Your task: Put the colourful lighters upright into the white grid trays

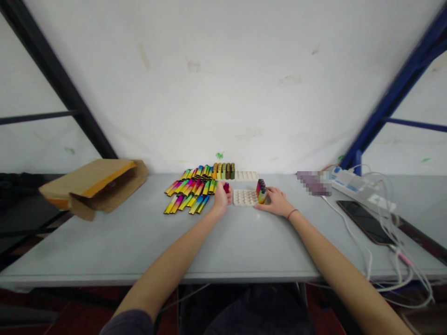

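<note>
My left hand (222, 197) is closed around a dark magenta lighter (226, 187), whose end sticks up past the fingers. Just right of it lies a white tray (240, 197) with rows of small holes. A row of shiny lighters (260, 191) stands upright at the tray's right end. My right hand (275, 202) curves around that end, thumb at the front edge and fingers beside the lighters. To the left, many rainbow-coloured metallic lighters (188, 187) lie on the table. Behind, more lighters (223, 171) stand upright in a second white tray (246, 176).
An open cardboard box (94, 184) lies on the left of the grey table (244, 246). On the right are a dark phone (365, 222), a white power strip (363, 188), loose white cables (391, 237) and a blurred purple item (314, 183). A white wall stands behind.
</note>
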A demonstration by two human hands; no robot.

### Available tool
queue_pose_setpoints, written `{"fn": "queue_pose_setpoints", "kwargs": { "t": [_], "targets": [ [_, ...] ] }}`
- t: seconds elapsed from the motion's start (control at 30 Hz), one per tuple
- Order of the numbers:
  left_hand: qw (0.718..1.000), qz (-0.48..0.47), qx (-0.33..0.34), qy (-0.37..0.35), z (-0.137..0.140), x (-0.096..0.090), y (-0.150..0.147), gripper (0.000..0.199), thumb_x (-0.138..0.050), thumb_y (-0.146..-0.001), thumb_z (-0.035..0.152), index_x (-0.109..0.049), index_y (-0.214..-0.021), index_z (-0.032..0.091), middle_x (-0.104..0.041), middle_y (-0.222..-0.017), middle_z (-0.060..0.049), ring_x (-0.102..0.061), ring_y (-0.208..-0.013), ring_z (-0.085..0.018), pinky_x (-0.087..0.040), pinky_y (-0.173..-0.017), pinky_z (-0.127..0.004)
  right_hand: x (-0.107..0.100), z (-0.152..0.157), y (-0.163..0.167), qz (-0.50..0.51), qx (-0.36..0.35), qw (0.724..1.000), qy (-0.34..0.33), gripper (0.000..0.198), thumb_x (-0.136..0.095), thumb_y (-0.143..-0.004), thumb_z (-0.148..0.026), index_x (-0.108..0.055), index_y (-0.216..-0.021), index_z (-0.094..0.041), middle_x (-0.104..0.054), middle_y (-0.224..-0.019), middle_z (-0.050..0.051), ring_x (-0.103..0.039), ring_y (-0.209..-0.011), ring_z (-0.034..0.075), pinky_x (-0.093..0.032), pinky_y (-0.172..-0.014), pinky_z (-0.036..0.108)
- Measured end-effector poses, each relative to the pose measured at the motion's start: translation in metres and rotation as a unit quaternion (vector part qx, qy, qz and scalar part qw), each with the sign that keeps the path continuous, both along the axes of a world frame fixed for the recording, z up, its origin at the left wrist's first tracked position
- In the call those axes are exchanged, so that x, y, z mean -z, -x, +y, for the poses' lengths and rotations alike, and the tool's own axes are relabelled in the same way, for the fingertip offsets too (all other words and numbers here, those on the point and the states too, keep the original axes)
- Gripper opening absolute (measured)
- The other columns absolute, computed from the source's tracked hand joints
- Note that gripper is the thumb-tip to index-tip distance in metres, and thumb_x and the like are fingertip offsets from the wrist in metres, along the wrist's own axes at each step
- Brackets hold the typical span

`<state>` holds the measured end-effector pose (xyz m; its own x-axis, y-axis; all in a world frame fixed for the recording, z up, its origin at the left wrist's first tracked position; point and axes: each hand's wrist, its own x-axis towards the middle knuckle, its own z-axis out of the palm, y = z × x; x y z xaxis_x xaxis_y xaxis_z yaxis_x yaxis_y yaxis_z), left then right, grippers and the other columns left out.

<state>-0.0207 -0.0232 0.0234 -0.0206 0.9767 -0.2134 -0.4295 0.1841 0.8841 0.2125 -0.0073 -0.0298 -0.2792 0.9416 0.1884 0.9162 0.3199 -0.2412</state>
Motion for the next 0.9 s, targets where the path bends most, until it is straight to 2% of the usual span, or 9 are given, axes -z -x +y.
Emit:
{"fn": "queue_pose_setpoints", "kwargs": {
  "t": [0.4,0.6,0.73,0.8,0.9],
  "targets": [
    [1.000,0.019,0.002,-0.001,-0.002,0.004,-0.004,0.042,-0.030,-0.094,0.043,-0.035,-0.059,0.022,-0.020,-0.044,0.008,-0.013,-0.035,-0.006,-0.011,-0.038,-0.019,-0.002,-0.001,0.000,0.002,-0.005,1.000,0.005,0.070,-0.069,-0.079,-0.068,-0.066,-0.125,-0.016,-0.058,-0.140,0.020,-0.050,-0.131,0.038,-0.042,-0.104,0.049],
    [0.998,0.037,-0.025,-0.045,-0.002,0.004,-0.005,0.039,-0.032,-0.095,0.037,-0.034,-0.059,0.021,-0.025,-0.045,0.007,-0.018,-0.037,-0.007,-0.014,-0.039,-0.019,-0.002,-0.001,0.001,0.004,-0.006,1.000,0.003,0.068,-0.069,-0.079,-0.070,-0.067,-0.124,-0.019,-0.058,-0.140,0.018,-0.050,-0.131,0.038,-0.042,-0.103,0.048],
    [0.996,0.078,-0.014,-0.050,0.005,0.007,-0.012,0.039,-0.035,-0.097,0.047,-0.042,-0.069,0.022,-0.031,-0.047,0.008,-0.024,-0.037,-0.008,-0.017,-0.040,-0.021,-0.002,-0.002,0.002,-0.002,-0.003,1.000,0.000,0.070,-0.068,-0.078,-0.072,-0.067,-0.124,-0.019,-0.059,-0.137,0.018,-0.052,-0.129,0.038,-0.042,-0.103,0.048],
    [0.988,0.122,-0.007,-0.090,0.013,0.007,-0.019,0.030,-0.041,-0.097,0.046,-0.048,-0.081,0.021,-0.038,-0.051,0.008,-0.030,-0.039,-0.009,-0.022,-0.042,-0.021,-0.002,-0.002,0.002,-0.002,-0.003,1.000,0.000,0.071,-0.068,-0.078,-0.072,-0.067,-0.124,-0.018,-0.059,-0.136,0.019,-0.052,-0.128,0.037,-0.042,-0.103,0.048],
    [0.959,0.198,-0.006,-0.202,0.025,0.005,-0.032,0.012,-0.048,-0.096,0.034,-0.050,-0.100,0.022,-0.052,-0.066,0.005,-0.048,-0.051,-0.011,-0.039,-0.053,-0.022,-0.003,-0.003,0.003,-0.001,-0.006,1.000,0.003,0.071,-0.068,-0.079,-0.071,-0.067,-0.124,-0.017,-0.058,-0.139,0.019,-0.051,-0.130,0.038,-0.042,-0.103,0.049]
  ]
}}
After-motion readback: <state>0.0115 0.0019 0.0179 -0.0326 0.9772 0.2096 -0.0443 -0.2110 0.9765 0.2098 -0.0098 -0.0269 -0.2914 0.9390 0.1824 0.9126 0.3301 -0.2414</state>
